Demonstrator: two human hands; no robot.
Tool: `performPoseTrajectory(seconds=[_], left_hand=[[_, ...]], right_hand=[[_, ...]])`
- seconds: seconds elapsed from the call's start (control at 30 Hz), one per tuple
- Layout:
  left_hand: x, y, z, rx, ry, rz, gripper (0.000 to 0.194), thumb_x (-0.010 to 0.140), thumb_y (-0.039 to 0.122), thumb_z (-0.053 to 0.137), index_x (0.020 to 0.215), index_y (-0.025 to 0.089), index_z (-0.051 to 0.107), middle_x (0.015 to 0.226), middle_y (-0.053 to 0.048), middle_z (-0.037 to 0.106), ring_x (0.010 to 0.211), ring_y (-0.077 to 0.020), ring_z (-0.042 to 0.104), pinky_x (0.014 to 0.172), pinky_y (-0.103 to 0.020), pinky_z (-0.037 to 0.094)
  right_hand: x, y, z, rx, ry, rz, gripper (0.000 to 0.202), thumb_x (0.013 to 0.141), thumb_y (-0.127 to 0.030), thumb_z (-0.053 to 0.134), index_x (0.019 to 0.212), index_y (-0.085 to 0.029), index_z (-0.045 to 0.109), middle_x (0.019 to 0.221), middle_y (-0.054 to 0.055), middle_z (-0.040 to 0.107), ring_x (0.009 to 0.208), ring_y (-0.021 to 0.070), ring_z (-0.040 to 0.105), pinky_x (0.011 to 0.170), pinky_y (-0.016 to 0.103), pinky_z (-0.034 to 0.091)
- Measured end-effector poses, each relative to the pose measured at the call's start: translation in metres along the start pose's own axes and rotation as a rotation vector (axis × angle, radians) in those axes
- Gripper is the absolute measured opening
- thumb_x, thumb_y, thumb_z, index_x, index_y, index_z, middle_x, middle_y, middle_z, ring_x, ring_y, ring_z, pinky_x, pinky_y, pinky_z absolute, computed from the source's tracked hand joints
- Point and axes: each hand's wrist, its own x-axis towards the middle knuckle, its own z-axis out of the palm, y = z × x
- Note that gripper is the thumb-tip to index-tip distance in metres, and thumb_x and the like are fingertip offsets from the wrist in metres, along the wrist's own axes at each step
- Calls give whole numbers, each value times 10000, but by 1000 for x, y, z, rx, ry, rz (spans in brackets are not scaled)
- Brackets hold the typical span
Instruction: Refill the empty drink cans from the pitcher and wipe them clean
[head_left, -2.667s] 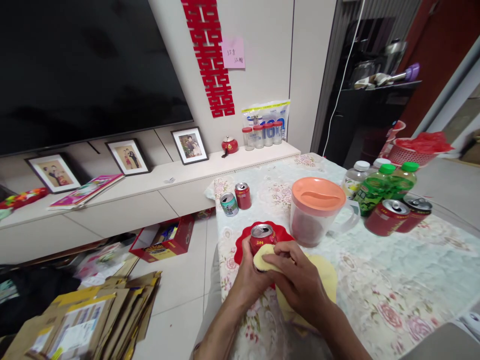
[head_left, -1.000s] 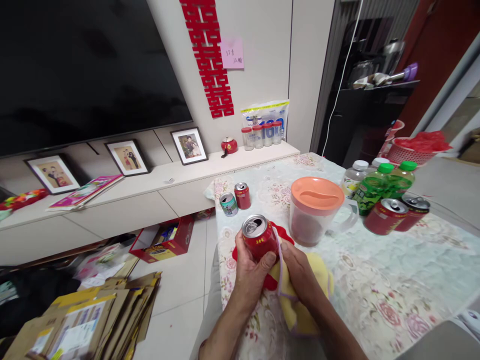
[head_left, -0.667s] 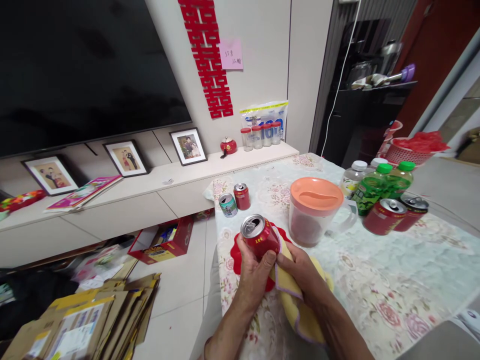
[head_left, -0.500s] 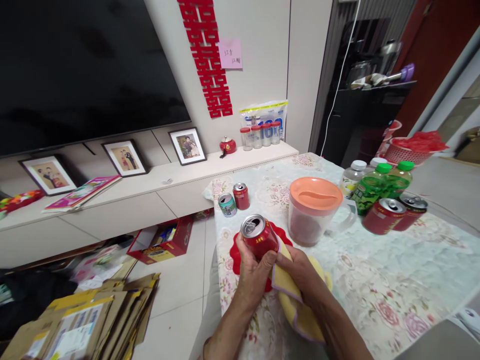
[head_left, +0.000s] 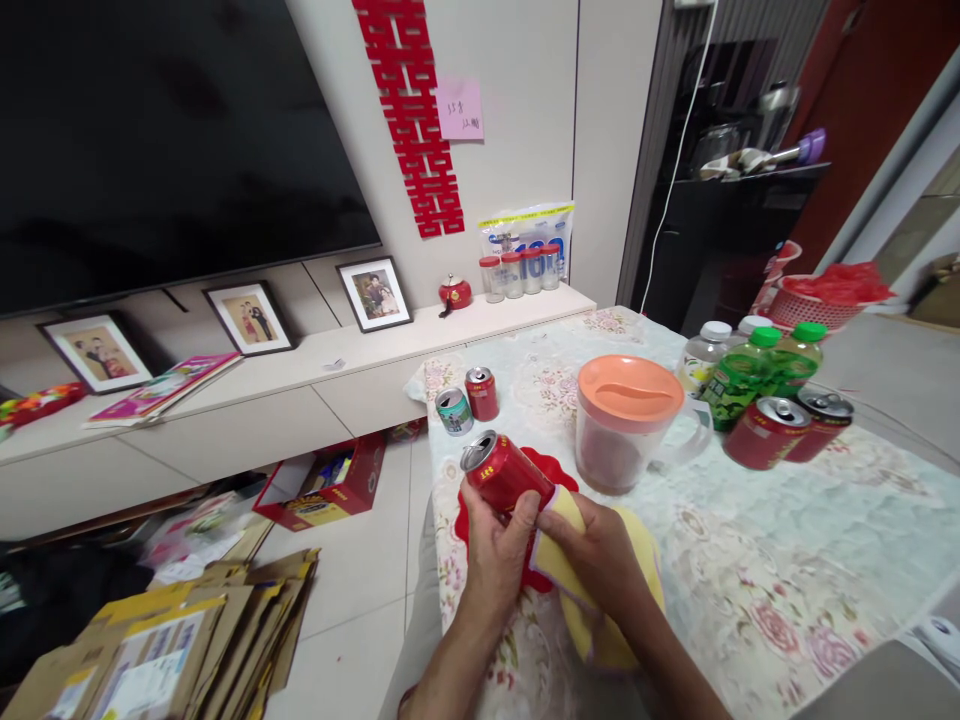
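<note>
A red drink can [head_left: 510,475] with an opened silver top lies tilted to the left in my left hand [head_left: 496,545], whose fingers and thumb wrap its side. My right hand [head_left: 600,550] is closed on a yellow cloth [head_left: 615,640] with a pale purple edge and presses it against the can's lower end. Under the can, a red scalloped tray [head_left: 551,465] rests on the flowered tablecloth [head_left: 720,550]. Beyond it stand a small red can [head_left: 482,394] and a teal can [head_left: 454,411].
A clear pitcher [head_left: 619,450] with an orange lid stands right of my hands. Farther right are two larger red cans [head_left: 765,435] and several bottles [head_left: 742,375]. Left of the table, flattened cardboard [head_left: 172,640] and a red box [head_left: 330,485] lie on the floor.
The can has tipped farther to the left, its top now lower and facing left. My right hand and the cloth have shifted slightly left around its lower end.
</note>
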Motion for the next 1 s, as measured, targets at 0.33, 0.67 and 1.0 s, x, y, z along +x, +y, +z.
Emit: performPoseTrajectory(seconds=[0.33, 0.67, 1.0], left_hand=[[5, 14, 0, 76, 92, 78, 661, 716, 426, 838, 1200, 219, 437, 1014, -53, 766, 875, -234, 767, 833, -377, 616], [-7, 1, -1, -167, -132, -26, 940, 712, 464, 868, 1472, 250, 358, 1266, -125, 737, 1119, -318, 748, 1019, -482, 583], [0, -3, -16, -119, -442, -22, 848, 771, 491, 853, 1471, 218, 462, 1353, -163, 689, 1251, -372, 666, 1064, -512, 548]], right_hand=[[-9, -1, 15, -307, 238, -248, 347, 936, -557, 524, 831, -247, 638, 809, 61, 718, 731, 224, 630, 683, 331, 452], [0, -1, 10, 284, 118, 8, 612, 873, -768, 592, 1001, -196, 767, 1045, 81, 794, 1012, 308, 695, 931, 394, 533], [8, 12, 1, 651, -129, 201, 569, 840, -708, 695, 1068, -192, 774, 972, 91, 807, 1033, 330, 744, 942, 462, 571]])
